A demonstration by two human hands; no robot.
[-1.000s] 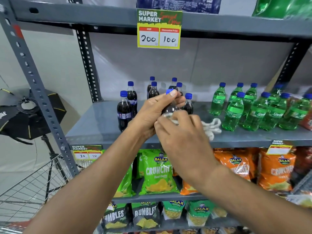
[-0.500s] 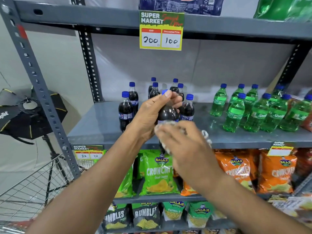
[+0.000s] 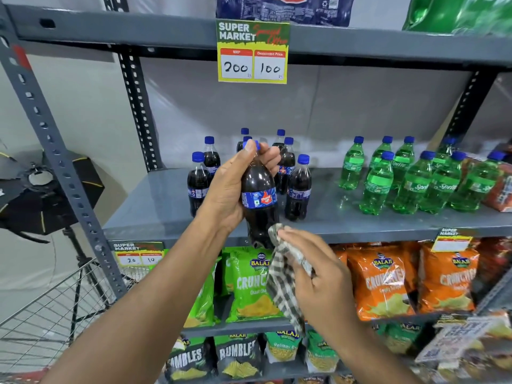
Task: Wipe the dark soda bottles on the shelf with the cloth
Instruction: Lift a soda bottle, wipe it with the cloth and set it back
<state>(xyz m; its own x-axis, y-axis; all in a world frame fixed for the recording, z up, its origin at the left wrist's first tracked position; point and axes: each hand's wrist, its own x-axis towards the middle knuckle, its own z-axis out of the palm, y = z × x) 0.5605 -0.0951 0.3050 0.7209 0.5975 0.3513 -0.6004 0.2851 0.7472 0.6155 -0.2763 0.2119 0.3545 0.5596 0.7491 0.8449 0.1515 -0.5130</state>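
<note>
While the left hand [image 3: 232,195] grips a dark bottle [image 3: 259,200] upright in front of the shelf [image 3: 155,214], the right hand [image 3: 318,275] pinches the checked cloth [image 3: 282,275]. Half a second ago the cloth covered the bottle's middle; now it touches only the base, hanging lower.
</note>
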